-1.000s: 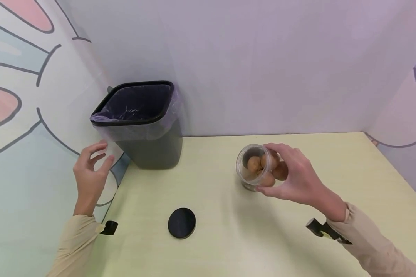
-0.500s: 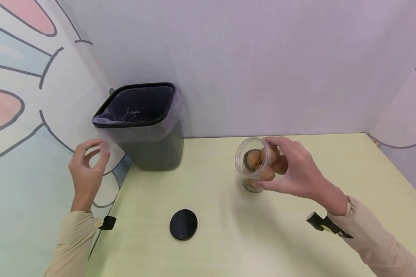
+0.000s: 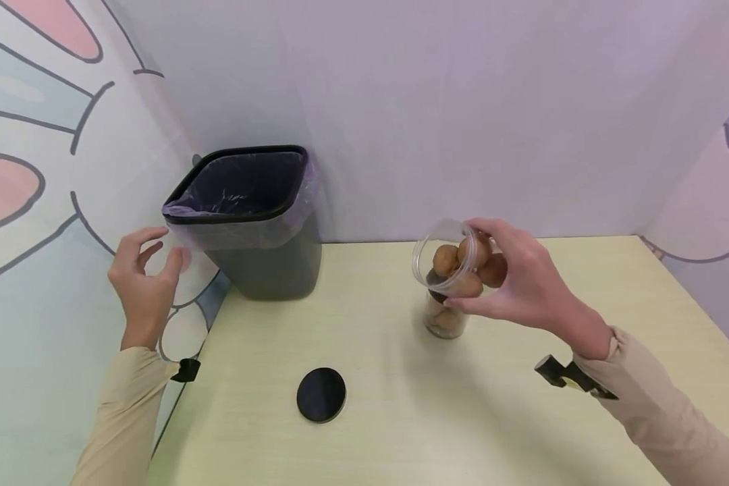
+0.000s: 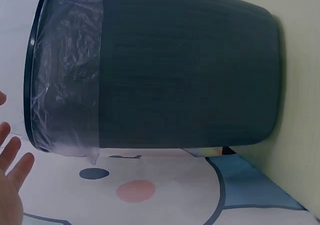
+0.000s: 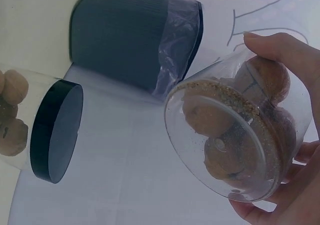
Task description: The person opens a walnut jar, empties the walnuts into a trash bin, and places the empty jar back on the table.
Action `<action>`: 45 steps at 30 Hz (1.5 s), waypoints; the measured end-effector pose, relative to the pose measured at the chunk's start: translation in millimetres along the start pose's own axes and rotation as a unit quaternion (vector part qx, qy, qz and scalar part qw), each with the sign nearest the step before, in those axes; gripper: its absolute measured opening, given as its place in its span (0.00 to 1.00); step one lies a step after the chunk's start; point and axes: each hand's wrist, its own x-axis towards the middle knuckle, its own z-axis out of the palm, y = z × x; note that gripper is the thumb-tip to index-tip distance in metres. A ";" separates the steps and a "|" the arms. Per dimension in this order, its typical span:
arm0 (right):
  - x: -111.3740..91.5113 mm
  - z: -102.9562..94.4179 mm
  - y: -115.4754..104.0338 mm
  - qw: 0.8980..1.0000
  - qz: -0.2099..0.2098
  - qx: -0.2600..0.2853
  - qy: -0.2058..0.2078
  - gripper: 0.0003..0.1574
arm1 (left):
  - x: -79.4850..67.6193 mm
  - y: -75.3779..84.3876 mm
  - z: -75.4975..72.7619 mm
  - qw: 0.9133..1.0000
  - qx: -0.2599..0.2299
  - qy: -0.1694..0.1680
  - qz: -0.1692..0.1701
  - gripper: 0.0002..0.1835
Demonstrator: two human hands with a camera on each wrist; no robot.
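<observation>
On the pale yellow table [image 3: 376,418], a tall dark-grey plastic bin [image 3: 267,270] stands far left. To its right, the right hand [image 3: 525,280] grips a clear round lidless jar [image 5: 232,135] holding brown nuts [image 3: 445,260], thumb and fingers spread around its sides. The jar has risen since a second ago, baring more of a black-lidded clear jar [image 3: 445,317]; the lift seems underway. Beside the bin, the left hand [image 3: 144,290] holds nothing, fingers apart. A flat black disc-shaped lid [image 3: 321,395] lies nearer.

Head view down over table [image 3: 376,432], sideways wrist views, left near bin [image 4: 190,70], right near jar [image 5: 220,135], bin shared
</observation>
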 end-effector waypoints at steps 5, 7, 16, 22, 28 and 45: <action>8.7 -1.8 0.4 1.000 0.004 0.003 0.002 0.57 | 10.1 -4.6 1.1 1.000 0.012 0.017 0.004 0.15; 12.1 -1.6 -0.1 1.000 0.005 0.000 0.000 0.57 | 14.0 -7.7 0.7 1.000 0.017 0.017 0.008 0.15; 28.1 3.0 -1.9 1.000 0.013 -0.018 -0.020 0.58 | 27.0 -20.4 0.9 1.000 0.019 0.005 -0.014 0.15; 38.0 7.3 0.2 0.999 0.014 -0.026 -0.035 0.59 | 31.3 -27.6 4.9 0.999 0.024 -0.018 -0.014 0.15; 49.7 12.0 2.0 0.999 0.005 -0.031 -0.040 0.58 | 35.9 -28.9 10.0 0.999 0.029 -0.016 0.030 0.12; 79.1 20.6 2.8 0.998 -0.006 -0.034 -0.059 0.56 | 41.1 -60.3 14.5 0.994 0.075 -0.034 0.068 0.07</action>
